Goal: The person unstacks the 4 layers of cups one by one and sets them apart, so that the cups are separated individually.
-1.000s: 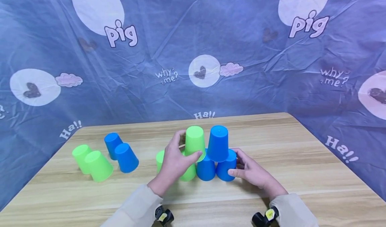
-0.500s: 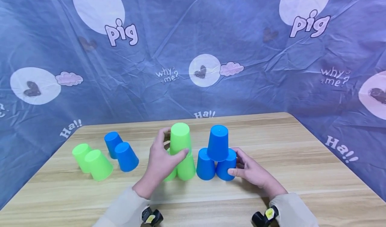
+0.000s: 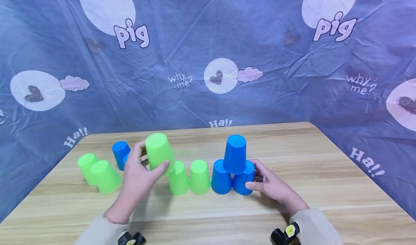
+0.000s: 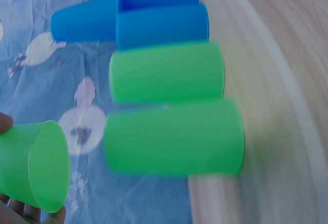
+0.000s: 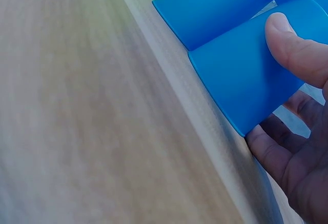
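Note:
My left hand (image 3: 138, 174) holds a green cup (image 3: 159, 153) upside down in the air, thumb on its near side and fingers behind. Below it to the right, two upturned green cups stand side by side, a left one (image 3: 178, 179) and a right one (image 3: 200, 177). Beside these come two upturned blue cups, a left one (image 3: 221, 178) and a right one (image 3: 242, 181), with a third blue cup (image 3: 235, 154) resting across their tops. Around the right lower blue cup my right hand (image 3: 271, 183) curves, its thumb in front; the right wrist view shows this grip (image 5: 302, 131).
On the left of the wooden table (image 3: 292, 147) stand two green cups (image 3: 105, 177) and a blue cup (image 3: 120, 154); another blue one is mostly behind my left hand. A blue printed cloth (image 3: 260, 104) hangs at the table's back edge.
My left hand has carried the green cup leftward, away from over the two standing green cups, which now show fully. My right hand and the blue stack have stayed in place.

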